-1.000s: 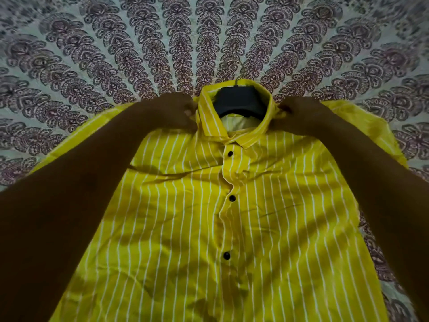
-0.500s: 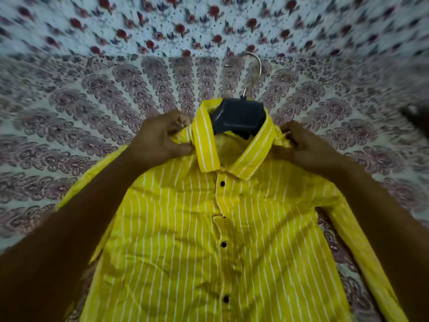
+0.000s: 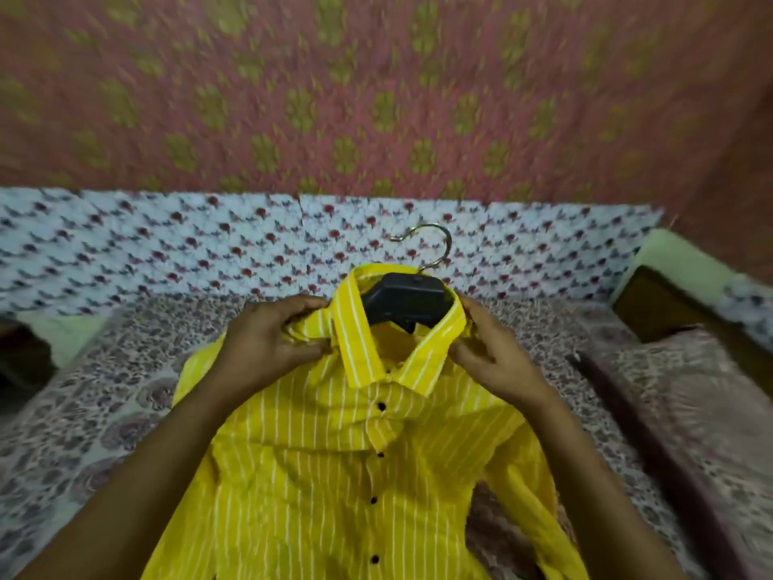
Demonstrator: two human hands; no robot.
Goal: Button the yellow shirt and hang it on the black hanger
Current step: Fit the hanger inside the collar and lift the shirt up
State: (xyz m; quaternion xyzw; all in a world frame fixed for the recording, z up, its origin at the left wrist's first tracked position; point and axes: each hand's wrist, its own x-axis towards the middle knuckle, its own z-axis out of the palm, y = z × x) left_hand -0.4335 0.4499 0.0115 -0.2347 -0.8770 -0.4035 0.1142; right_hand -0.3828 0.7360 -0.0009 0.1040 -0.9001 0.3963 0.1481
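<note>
Supporting surface is a bed (image 3: 125, 412) under a patterned printed sheet, filling the lower half of the frame. Lying on it: the yellow shirt (image 3: 334, 475) at centre, and a dark rod-like object (image 3: 652, 445) at right, its identity indistinct through blur.

Home bedroom: printed bedsheet (image 3: 125, 253) on bed, patterned pink wall cloth (image 3: 376, 98).
</note>
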